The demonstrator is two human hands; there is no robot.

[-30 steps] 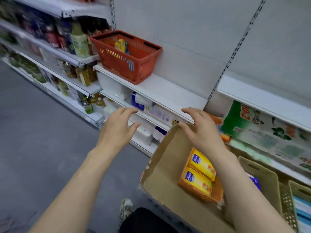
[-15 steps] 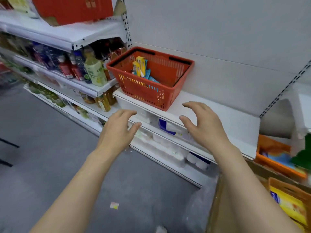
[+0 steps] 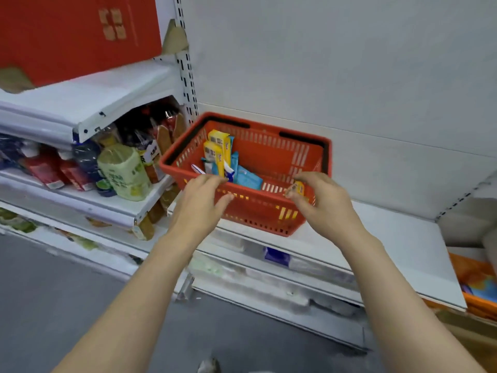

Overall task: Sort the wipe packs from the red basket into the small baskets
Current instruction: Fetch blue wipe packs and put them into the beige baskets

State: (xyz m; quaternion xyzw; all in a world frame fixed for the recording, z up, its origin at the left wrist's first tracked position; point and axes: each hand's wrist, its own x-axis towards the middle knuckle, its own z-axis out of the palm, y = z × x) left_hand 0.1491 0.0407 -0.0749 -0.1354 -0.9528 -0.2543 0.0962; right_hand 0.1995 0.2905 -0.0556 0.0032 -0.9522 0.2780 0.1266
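1. The red basket (image 3: 269, 211) is seen just above centre, standing on a white shelf (image 3: 390, 238) against the pale back wall (image 3: 349, 63).
2. Inside the basket, two yellow wipe packs (image 3: 216, 150) are stood on end towards its 10 o'clock corner, with blue wipe packs (image 3: 246, 177) leaning beside them at their 4 o'clock.
3. The left hand (image 3: 199, 208) is held at the basket's near rim, at about 8 o'clock of the basket; its fingers are loosely spread and nothing is gripped. Whether the fingertips touch the rim cannot be told.
4. The right hand (image 3: 325, 208) is held at the basket's 4 o'clock corner, fingers gently curved and apart, with nothing gripped. Contact with the rim cannot be told.
5. At 9 o'clock of the basket, bottles and a pale green pack (image 3: 123, 173) are crowded on a neighbouring shelf.
6. At 11 o'clock, a red carton (image 3: 75, 36) is seen on the top shelf.
7. At 4 o'clock of the frame, an orange bin (image 3: 476, 278) is partly shown below the white shelf.
8. The grey floor (image 3: 53, 305) is seen at 7 o'clock.
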